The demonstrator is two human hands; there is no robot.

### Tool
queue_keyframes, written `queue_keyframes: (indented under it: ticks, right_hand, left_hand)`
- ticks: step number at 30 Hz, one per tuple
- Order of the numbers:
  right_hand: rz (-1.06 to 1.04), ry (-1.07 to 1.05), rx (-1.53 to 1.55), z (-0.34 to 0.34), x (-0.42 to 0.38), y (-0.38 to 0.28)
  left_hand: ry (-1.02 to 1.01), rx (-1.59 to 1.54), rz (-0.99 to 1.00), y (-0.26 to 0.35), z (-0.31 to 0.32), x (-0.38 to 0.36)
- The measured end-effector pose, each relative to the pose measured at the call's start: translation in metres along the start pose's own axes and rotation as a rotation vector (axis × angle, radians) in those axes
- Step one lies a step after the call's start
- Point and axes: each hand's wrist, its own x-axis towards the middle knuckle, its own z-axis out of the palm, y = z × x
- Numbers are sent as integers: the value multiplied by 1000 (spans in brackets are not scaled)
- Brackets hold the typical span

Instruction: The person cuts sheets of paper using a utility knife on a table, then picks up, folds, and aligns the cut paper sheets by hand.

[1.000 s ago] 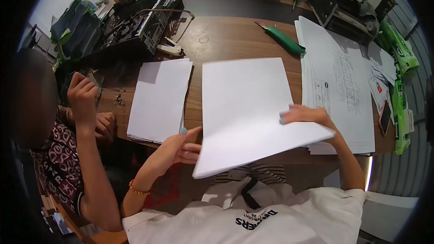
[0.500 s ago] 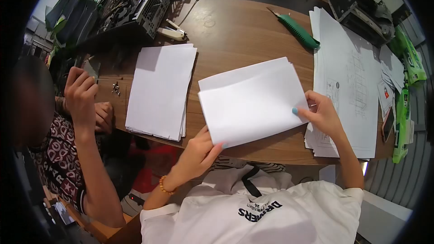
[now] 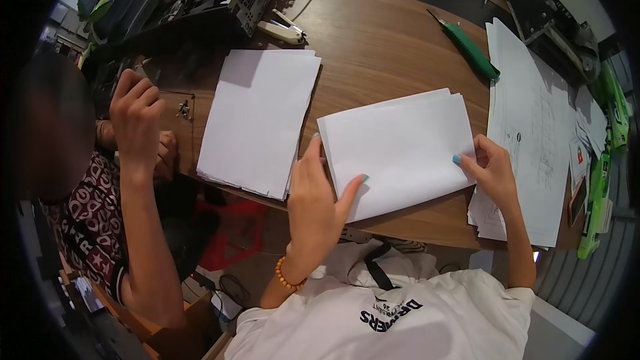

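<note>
Folded sheets of white paper (image 3: 400,150) lie at a slant near the table's front edge. My right hand (image 3: 495,170) pinches their right end, thumb on top and the other fingers curled at the edge, partly hidden. My left hand (image 3: 315,203) is at their left edge, its fingers stretched out along that side and its thumb apart, resting over the top sheet. A stack of white paper (image 3: 260,120) lies just left of my left hand. Printed drawing sheets (image 3: 533,153) lie in a pile beside my right hand.
A green-handled cutting tool (image 3: 473,52) lies beyond the folded paper. A stapler (image 3: 283,30) sits by an opened metal case (image 3: 250,3). Small screws (image 3: 183,109) lie near another person's raised hand (image 3: 137,120) at left. Green packets (image 3: 597,203) line the right edge.
My left hand has moved from the paper's lower left corner up along its left edge, its fingers now spread. My right hand still grips the right end. The view has shifted slightly.
</note>
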Motion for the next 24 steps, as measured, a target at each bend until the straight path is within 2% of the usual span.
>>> queue_keyframes:
  ticks: [2,5,7,9,11,13,16,17,18,20,21,23,24]
  right_hand:
    - [-10,28,73,3,-3,-3]
    - [-5,61,4,3,-6,-4]
    - [29,55,-7,2,-10,-5]
    - [61,46,-18,2,-7,-13]
    - [-519,597,-629,4,2,-37]
    - [-671,376,-340,13,22,-65]
    - [-821,-176,-136,54,70,-90]
    - [-780,-297,-132,70,86,-89]
    - [-798,-285,-131,74,95,-94]
    - [-598,-521,-321,79,106,-107]
    - [-611,-516,-327,77,108,-115]
    - [-544,-776,-395,67,108,-131]
    - [-542,-773,-396,62,105,-134]
  left_hand:
    - [-11,-18,-13,1,2,3]
    - [-39,-58,-24,0,2,9]
    - [-119,-122,-105,-3,-2,13]
    - [-133,-84,-82,-3,-2,12]
    - [-141,-50,-68,-3,-2,11]
    - [-175,-40,-70,-4,-2,11]
    - [-126,-61,-25,-8,1,9]
    - [-115,-56,-18,-10,3,7]
    - [-67,-61,4,-13,5,6]
    - [-8,-63,29,-17,6,3]
    - [3,-108,31,-18,6,2]
    - [83,-188,40,-18,5,6]
    - [83,-190,42,-18,0,9]
